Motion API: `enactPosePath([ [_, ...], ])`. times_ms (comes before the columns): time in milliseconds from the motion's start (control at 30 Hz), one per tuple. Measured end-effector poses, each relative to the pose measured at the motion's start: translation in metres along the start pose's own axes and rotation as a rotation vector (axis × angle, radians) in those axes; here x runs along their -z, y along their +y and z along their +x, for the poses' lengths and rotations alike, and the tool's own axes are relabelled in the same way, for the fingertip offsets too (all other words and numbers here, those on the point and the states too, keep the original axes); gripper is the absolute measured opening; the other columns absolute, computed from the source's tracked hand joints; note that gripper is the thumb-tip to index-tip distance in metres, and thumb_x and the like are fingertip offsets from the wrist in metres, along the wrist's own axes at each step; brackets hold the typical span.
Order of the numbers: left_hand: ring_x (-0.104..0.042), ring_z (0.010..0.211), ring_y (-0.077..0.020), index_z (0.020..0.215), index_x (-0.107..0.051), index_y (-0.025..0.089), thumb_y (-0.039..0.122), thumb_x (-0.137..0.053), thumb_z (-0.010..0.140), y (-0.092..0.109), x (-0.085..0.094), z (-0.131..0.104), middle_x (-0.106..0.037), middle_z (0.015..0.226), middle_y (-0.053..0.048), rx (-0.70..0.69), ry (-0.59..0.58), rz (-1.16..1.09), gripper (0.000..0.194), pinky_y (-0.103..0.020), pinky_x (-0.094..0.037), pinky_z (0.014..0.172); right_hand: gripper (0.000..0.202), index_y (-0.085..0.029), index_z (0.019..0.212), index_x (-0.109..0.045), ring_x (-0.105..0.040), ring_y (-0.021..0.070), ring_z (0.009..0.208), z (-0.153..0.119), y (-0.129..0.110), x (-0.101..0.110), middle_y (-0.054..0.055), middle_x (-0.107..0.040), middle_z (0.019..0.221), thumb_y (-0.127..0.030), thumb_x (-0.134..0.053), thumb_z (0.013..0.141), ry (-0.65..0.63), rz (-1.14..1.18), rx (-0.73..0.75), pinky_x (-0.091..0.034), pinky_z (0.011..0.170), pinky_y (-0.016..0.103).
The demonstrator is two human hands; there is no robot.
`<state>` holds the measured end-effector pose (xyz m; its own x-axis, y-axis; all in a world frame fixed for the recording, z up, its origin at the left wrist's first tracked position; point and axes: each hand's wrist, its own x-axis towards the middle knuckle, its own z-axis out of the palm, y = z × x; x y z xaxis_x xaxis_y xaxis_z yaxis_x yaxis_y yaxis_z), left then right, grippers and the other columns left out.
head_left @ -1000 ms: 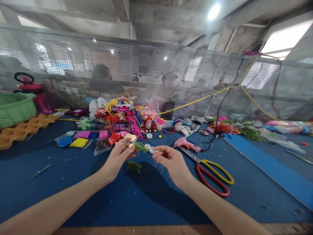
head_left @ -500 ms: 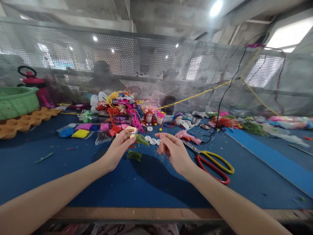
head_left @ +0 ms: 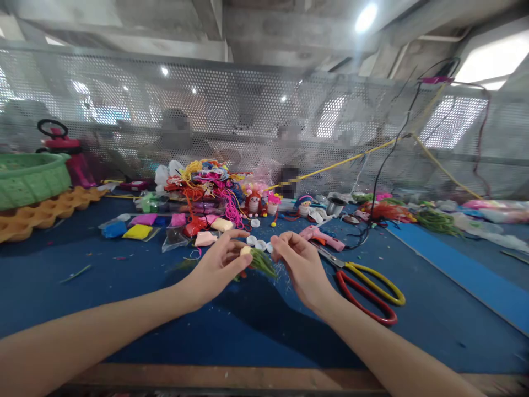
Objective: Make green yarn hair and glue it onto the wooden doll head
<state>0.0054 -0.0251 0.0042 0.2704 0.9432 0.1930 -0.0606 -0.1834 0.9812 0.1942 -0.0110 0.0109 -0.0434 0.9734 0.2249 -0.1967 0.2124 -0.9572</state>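
Note:
My left hand (head_left: 219, 267) is closed on a small doll head, a cream ball (head_left: 246, 251) with a bundle of green yarn (head_left: 263, 263) fixed to it, the strands pointing right. Close by on the right is my right hand (head_left: 303, 267), thumb and fingers pinched together; what is between them, if anything, I cannot make out. A gap separates its fingertips from the yarn. Just beyond both hands lie several white bottle caps (head_left: 260, 245). To the right hand's right rest a pink glue gun (head_left: 324, 238) and large scissors with red and yellow handles (head_left: 372, 286).
Packets of coloured clay (head_left: 138, 231) lie at left, below a heap of yarn (head_left: 202, 187). Small dolls (head_left: 253, 204) stand at the back beside a wire spool (head_left: 335, 206). A green basket (head_left: 33, 179) and an egg tray (head_left: 49, 212) occupy the far left.
My left hand has moved right and nearer with the doll head, turning it so the yarn comes close to my right hand. The right hand stays pinched in nearly the same place.

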Motion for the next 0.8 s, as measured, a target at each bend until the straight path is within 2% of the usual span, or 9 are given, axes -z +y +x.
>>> enactPosePath([
  [100, -0.063, 0.087, -0.0166, 0.126, -0.048, 0.023, 0.038, -0.068, 0.088, -0.001, -0.008, 0.002, -0.062, 0.103, -0.004, -0.05, -0.021, -0.022, 0.045, -0.029, -0.056, 0.071, 0.037, -0.019, 0.071, -0.057, -0.041, 0.01, 0.061, 0.0, 0.0, 0.0, -0.005, -0.051, 0.064, -0.046, -0.083, 0.072, 0.005, -0.008, 0.006, -0.031, 0.06, 0.026],
  [300, -0.065, 0.078, -0.0151, 0.123, -0.044, 0.022, 0.042, -0.063, 0.091, -0.021, -0.007, 0.005, -0.063, 0.092, -0.001, -0.013, 0.16, -0.076, 0.043, -0.029, -0.056, 0.067, 0.032, -0.017, 0.068, -0.064, -0.045, 0.0108, 0.067, 0.005, 0.004, 0.005, -0.002, -0.056, 0.068, -0.041, -0.086, 0.067, -0.023, -0.073, 0.003, -0.035, 0.064, 0.026],
  [600, -0.067, 0.078, -0.0151, 0.123, -0.044, 0.021, 0.04, -0.064, 0.091, -0.017, -0.004, 0.001, -0.06, 0.09, 0.001, 0.005, 0.042, -0.092, 0.042, -0.029, -0.06, 0.065, 0.024, -0.019, 0.072, -0.07, -0.048, 0.0127, 0.074, 0.007, 0.009, 0.008, -0.001, -0.061, 0.076, -0.04, -0.082, 0.073, -0.057, -0.135, -0.004, -0.038, 0.071, 0.028],
  [800, -0.067, 0.077, -0.0143, 0.122, -0.043, 0.021, 0.04, -0.067, 0.088, -0.015, -0.003, -0.001, -0.058, 0.091, 0.001, 0.001, 0.035, -0.103, 0.046, -0.028, -0.059, 0.064, 0.021, -0.02, 0.076, -0.072, -0.051, 0.0141, 0.079, 0.008, 0.009, 0.005, 0.0, -0.064, 0.08, -0.038, -0.082, 0.074, -0.069, -0.138, -0.013, -0.039, 0.076, 0.028],
])
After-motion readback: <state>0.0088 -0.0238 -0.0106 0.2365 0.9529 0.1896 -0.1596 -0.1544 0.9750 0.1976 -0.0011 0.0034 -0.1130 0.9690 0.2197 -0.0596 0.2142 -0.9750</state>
